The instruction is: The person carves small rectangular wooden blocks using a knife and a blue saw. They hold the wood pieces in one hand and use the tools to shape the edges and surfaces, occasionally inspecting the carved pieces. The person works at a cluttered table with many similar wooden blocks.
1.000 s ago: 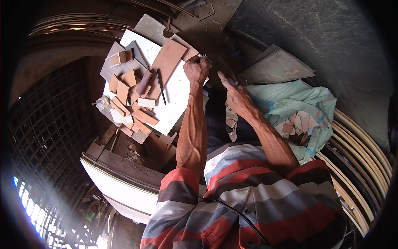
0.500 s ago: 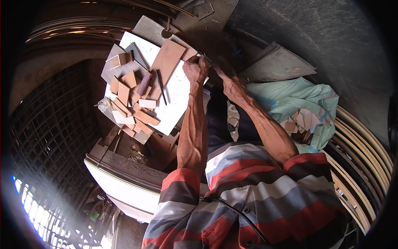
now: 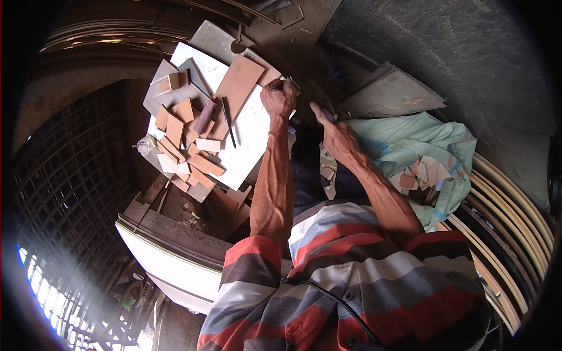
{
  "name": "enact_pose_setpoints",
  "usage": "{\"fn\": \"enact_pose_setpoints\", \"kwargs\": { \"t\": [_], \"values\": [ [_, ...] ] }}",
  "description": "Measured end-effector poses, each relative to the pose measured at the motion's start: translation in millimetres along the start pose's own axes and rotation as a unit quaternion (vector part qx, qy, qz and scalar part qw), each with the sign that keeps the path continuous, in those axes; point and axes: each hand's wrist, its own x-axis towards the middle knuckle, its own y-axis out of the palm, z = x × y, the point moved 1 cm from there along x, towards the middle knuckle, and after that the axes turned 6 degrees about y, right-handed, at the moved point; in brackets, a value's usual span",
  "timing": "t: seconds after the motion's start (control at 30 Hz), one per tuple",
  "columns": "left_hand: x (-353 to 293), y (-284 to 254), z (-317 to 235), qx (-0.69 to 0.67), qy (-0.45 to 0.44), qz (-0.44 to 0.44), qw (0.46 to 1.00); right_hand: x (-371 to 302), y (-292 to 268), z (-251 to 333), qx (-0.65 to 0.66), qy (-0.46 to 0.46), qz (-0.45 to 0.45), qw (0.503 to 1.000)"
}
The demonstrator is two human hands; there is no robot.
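At twelve o'clock from the striped shirt (image 3: 345, 275), with the person facing twelve, I saw the left hand (image 3: 278, 98) bunched, its fingers curled in, over the two-o'clock edge of a white board (image 3: 249, 137). What, if anything, it gripped I could not tell. Toward four o'clock from it, near but apart, the right hand (image 3: 338, 140) had its index finger stretched out and the others folded; I could not tell whether it held something.

The board lay at ten to eleven o'clock from the person, under a clutter. A large brown panel (image 3: 241, 79) rested near its one-o'clock side, a slim black pen (image 3: 228, 121) lay toward the middle, and just left of that a purplish cylinder (image 3: 204, 117) leaned among small brown pieces (image 3: 174, 130) heaped toward its eight-o'clock side.

At three o'clock from the right hand, a pale green sack (image 3: 404, 137) sagged around broken scraps (image 3: 430, 169). Beyond it, toward four, ran long curved strips (image 3: 503, 205).
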Motion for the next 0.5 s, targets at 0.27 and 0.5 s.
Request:
{"fn": "enact_pose_setpoints", "kwargs": {
  "t": [0.27, 0.5],
  "values": [
    [2, -3, -4, 0.010, 0.004, 0.007, 1.000, -6, -11, 5, 0.002, 0.041, 0.059, 0.997],
    [-2, -1, -5, -0.001, -0.021, 0.025, 0.999, 25, -12, 16, 0.022, 0.036, 0.023, 0.999]
  ]
}}
